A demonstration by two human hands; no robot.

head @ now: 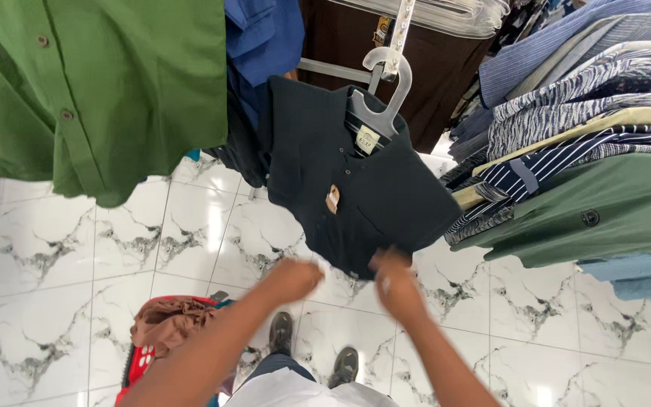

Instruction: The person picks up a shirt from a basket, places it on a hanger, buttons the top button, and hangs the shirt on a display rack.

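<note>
Shirt: dark polo shirt (356, 181), judged soft and light, hung on a grey hanger (383, 98).
Hold: hem pinched by left hand (292, 280) and right hand (396, 280), both closed on the cloth.

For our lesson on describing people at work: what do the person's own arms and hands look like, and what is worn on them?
Both forearms are bare, with no sleeves, gloves or watch showing. The left hand and right hand are blurred; a small pale spot shows on the right hand, too blurred to identify. No other markings visible.

Place: a clothing shop
Evidence: shirts on hangers (383, 105) at top centre; packed garment rack (582, 143) at right; marble-tiled floor (62, 279) at lower left
</note>
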